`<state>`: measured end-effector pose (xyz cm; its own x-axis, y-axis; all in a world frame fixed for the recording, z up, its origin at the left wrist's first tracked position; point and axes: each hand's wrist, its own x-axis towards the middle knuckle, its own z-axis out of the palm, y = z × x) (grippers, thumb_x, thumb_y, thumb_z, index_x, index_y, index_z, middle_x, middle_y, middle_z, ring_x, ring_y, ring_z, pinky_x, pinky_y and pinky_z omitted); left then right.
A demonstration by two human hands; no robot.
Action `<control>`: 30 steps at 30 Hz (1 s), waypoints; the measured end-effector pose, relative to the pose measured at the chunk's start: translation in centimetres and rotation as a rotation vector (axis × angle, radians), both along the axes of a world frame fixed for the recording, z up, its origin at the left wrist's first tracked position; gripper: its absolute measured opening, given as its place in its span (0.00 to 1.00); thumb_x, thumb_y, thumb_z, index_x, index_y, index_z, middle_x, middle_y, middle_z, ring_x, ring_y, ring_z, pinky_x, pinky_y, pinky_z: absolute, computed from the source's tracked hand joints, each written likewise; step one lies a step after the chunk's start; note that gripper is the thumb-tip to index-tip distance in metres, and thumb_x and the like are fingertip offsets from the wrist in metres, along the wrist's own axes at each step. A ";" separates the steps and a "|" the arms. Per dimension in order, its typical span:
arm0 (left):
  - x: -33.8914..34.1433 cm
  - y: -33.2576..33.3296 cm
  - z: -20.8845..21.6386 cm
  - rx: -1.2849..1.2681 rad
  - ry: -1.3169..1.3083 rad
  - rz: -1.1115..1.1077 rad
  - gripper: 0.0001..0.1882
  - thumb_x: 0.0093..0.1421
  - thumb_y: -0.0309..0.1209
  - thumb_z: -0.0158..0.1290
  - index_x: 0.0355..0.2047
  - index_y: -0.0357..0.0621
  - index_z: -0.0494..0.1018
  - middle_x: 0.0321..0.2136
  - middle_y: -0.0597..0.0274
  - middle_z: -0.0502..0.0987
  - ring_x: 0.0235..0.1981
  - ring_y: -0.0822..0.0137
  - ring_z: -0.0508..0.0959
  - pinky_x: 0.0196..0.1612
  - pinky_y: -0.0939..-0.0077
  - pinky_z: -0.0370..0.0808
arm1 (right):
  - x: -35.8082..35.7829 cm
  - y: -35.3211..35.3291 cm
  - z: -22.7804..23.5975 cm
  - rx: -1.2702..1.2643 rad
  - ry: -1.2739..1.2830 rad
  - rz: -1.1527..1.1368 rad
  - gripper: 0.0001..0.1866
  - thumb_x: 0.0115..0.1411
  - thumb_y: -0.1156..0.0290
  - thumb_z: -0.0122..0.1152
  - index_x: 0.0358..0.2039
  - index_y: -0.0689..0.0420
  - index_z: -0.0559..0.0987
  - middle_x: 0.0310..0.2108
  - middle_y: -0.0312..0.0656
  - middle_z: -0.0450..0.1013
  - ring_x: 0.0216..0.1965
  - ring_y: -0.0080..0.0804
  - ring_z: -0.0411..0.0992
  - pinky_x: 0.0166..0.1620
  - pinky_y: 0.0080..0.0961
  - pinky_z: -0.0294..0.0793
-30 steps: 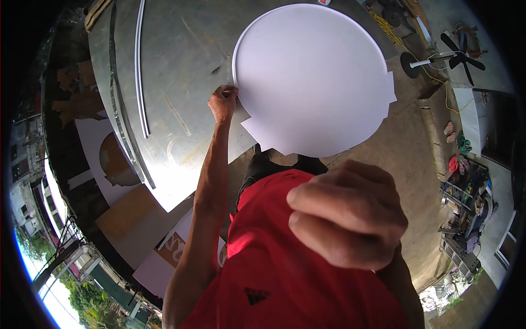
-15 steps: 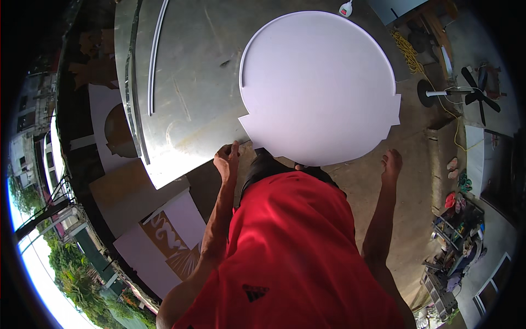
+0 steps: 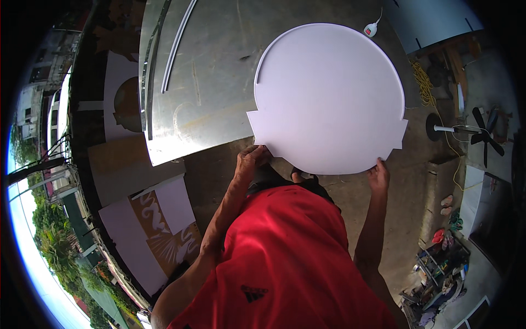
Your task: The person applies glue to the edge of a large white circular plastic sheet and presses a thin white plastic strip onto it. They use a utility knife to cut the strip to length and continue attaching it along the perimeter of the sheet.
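Note:
A large white round board (image 3: pixel 330 98) lies partly on the metal-topped table, its near part jutting out over the edge toward me. Step-shaped tabs stick out at both sides, and a thin raised strip runs along its far rim. My left hand (image 3: pixel 252 160) pinches the near left edge, just below the left tab. At the near right edge my right hand (image 3: pixel 378 175) has its fingertips closed on the rim, the thumb side partly hidden. Between the hands, the board's near edge curves close above my feet.
On the grey metal table (image 3: pixel 219 71) lie thin white strips (image 3: pixel 178 46) and a dark bar. A white power socket (image 3: pixel 371 29) sits beyond the board. Cut-out panels (image 3: pixel 164 219) lean at left. A black fan (image 3: pixel 485 131), yellow cord (image 3: pixel 423 82) and a cluttered shoe rack (image 3: pixel 441 263) stand right.
Both hands, which were apart from the board, have come to its near edge and taken hold. In the view, the board and table appear shifted right and slightly turned.

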<state>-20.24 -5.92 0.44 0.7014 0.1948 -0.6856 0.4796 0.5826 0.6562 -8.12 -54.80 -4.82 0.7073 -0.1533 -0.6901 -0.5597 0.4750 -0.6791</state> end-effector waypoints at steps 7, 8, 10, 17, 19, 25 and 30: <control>1.3 2.2 -1.3 -0.166 0.046 0.080 0.18 0.72 0.37 0.57 0.50 0.32 0.77 0.46 0.52 0.85 0.47 0.59 0.86 0.49 0.68 0.81 | -1.1 0.9 -0.9 0.013 -0.071 0.024 0.15 0.73 0.65 0.62 0.57 0.51 0.76 0.48 0.33 0.76 0.46 0.33 0.74 0.43 0.37 0.70; 1.3 2.6 -1.2 -0.112 0.053 0.079 0.18 0.71 0.38 0.57 0.50 0.32 0.77 0.46 0.53 0.85 0.47 0.61 0.86 0.48 0.68 0.80 | -1.3 1.7 -0.7 0.033 -0.074 0.027 0.15 0.73 0.65 0.61 0.57 0.51 0.75 0.49 0.33 0.76 0.47 0.34 0.74 0.44 0.39 0.70; 1.4 3.5 -1.4 -0.095 0.022 0.089 0.19 0.71 0.38 0.57 0.50 0.33 0.77 0.45 0.54 0.85 0.45 0.62 0.86 0.46 0.70 0.80 | -2.4 2.9 -0.3 0.045 -0.072 0.019 0.14 0.74 0.65 0.60 0.57 0.50 0.74 0.49 0.34 0.75 0.49 0.35 0.73 0.45 0.40 0.70; 3.7 6.6 -0.3 -0.087 -0.035 0.081 0.16 0.70 0.37 0.57 0.46 0.33 0.78 0.40 0.55 0.85 0.40 0.61 0.86 0.45 0.69 0.82 | -4.4 5.3 -0.9 0.069 -0.107 -0.061 0.16 0.73 0.65 0.60 0.59 0.49 0.74 0.51 0.34 0.75 0.51 0.37 0.73 0.51 0.45 0.71; 3.9 8.0 -0.1 -0.064 -0.046 0.080 0.16 0.69 0.37 0.58 0.45 0.33 0.79 0.39 0.56 0.84 0.39 0.61 0.85 0.46 0.69 0.82 | -4.7 6.6 -1.0 0.085 -0.109 -0.053 0.16 0.73 0.65 0.60 0.59 0.48 0.73 0.53 0.35 0.75 0.54 0.37 0.73 0.53 0.48 0.72; 6.5 10.6 -0.6 0.008 -0.061 0.157 0.15 0.66 0.37 0.61 0.42 0.33 0.80 0.36 0.56 0.83 0.36 0.62 0.84 0.44 0.69 0.82 | -4.9 11.3 0.1 0.137 -0.028 -0.139 0.20 0.73 0.68 0.61 0.63 0.49 0.71 0.57 0.36 0.72 0.58 0.37 0.70 0.61 0.52 0.69; 8.6 12.6 -0.8 -0.008 -0.117 0.155 0.14 0.65 0.34 0.62 0.43 0.34 0.80 0.36 0.56 0.83 0.37 0.62 0.85 0.44 0.69 0.82 | -4.7 12.5 -1.1 0.187 -0.053 -0.099 0.16 0.74 0.67 0.58 0.60 0.47 0.73 0.54 0.34 0.75 0.55 0.35 0.73 0.57 0.47 0.73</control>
<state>-11.67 6.69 -0.33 0.7386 0.3016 -0.6029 0.3043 0.6489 0.6974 -12.81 -42.34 -5.97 0.7310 -0.0960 -0.6756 -0.4705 0.6463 -0.6008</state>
